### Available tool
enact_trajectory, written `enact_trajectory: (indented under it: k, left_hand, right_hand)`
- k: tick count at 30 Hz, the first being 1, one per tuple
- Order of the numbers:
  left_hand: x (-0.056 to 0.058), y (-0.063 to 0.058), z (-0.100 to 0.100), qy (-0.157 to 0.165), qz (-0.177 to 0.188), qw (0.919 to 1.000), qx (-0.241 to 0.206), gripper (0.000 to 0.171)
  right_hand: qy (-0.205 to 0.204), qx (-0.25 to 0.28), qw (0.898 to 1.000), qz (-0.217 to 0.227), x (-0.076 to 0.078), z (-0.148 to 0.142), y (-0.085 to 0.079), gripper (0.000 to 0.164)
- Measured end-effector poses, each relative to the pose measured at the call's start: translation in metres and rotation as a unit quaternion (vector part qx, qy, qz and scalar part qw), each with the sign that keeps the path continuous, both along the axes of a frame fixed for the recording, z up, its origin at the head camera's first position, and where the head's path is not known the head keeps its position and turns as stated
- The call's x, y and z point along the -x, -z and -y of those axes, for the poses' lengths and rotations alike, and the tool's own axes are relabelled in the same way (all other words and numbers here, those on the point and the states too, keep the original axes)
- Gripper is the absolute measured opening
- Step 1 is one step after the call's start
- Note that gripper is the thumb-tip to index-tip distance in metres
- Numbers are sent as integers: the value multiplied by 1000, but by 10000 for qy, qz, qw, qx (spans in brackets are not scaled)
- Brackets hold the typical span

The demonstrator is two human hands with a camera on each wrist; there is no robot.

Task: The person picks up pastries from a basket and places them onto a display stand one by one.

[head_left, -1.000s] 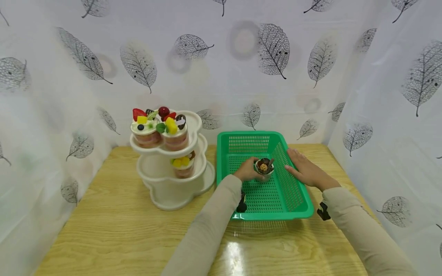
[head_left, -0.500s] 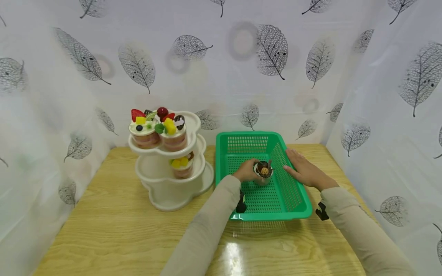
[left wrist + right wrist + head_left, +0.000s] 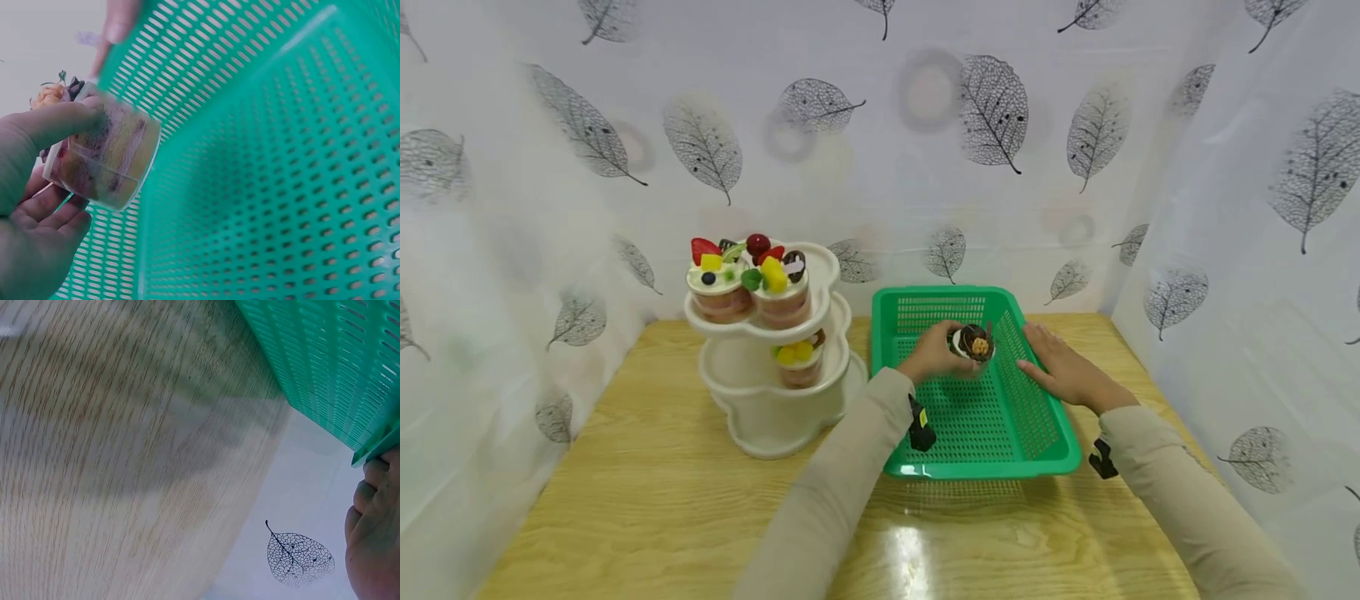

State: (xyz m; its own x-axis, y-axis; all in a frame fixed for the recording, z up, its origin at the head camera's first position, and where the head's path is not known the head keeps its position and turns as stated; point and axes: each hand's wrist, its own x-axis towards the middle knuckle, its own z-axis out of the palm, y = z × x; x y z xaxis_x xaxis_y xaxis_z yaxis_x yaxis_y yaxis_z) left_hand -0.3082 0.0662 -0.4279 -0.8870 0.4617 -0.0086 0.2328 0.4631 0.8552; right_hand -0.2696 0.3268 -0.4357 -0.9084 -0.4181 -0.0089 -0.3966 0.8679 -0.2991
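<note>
My left hand [image 3: 934, 352] grips a layered cake cup [image 3: 974, 343] inside the green plastic basket [image 3: 985, 469]. Chocolate pieces and a walnut-like lump top the cream of this cup. In the left wrist view the clear cup [image 3: 115, 156] is tilted, held between thumb and fingers, apart from the basket floor. My right hand [image 3: 1067, 367] rests on the basket's right rim with its fingers straight. The right wrist view catches part of that hand [image 3: 378, 531] against the rim.
Left of the basket stands a white tiered stand [image 3: 760, 425]. Two fruit-topped cake cups [image 3: 784, 304] sit on its upper tier, another cup [image 3: 801, 367] on the tier below. The wooden table [image 3: 647, 500] meets a leaf-print curtain [image 3: 880, 183] at the back and sides.
My left hand has lifted the cake cup from low in the basket, moving it up and slightly toward the back. My right hand stays on the rim.
</note>
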Motion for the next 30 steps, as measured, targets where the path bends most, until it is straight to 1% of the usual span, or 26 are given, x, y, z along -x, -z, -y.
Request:
enact_trajectory:
  k: [5, 7, 12, 15, 18, 22, 25, 28, 30]
  left_hand:
    - [-2, -16, 1, -88, -79, 9996, -266, 69]
    - [-5, -22, 3, -115, -192, 9992, -334, 70]
    - [-12, -34, 14, -109, -550, 9971, -512, 70]
    - [-18, -40, 23, -82, -629, 9959, -649, 70]
    - [-24, -45, 31, -91, -695, 9947, -753, 73]
    - [-32, -50, 43, -148, -935, 9925, -776, 75]
    - [-40, -53, 53, -115, -1079, 9894, -960, 75]
    - [-49, -55, 63, -43, -1054, 9867, -1239, 75]
    - [-56, -57, 71, -18, -983, 9861, -1338, 76]
  right_hand:
    - [21, 53, 10000, -38, 0, -1, 1, 72]
    - [19, 75, 10000, -51, 0, -1, 1, 72]
    - [29, 91, 9999, -73, 0, 0, 2, 72]
    - [34, 125, 9999, -54, -1, 1, 2, 72]
    - [17, 145, 9999, -56, -1, 2, 2, 72]
    - [-11, 156, 9998, -78, -1, 2, 2, 72]
    - [-1, 192, 9998, -65, 0, 1, 2, 72]
    - [-6, 202, 9998, -61, 0, -1, 3, 72]
    - [-14, 209, 9998, -53, 0, -1, 3, 72]
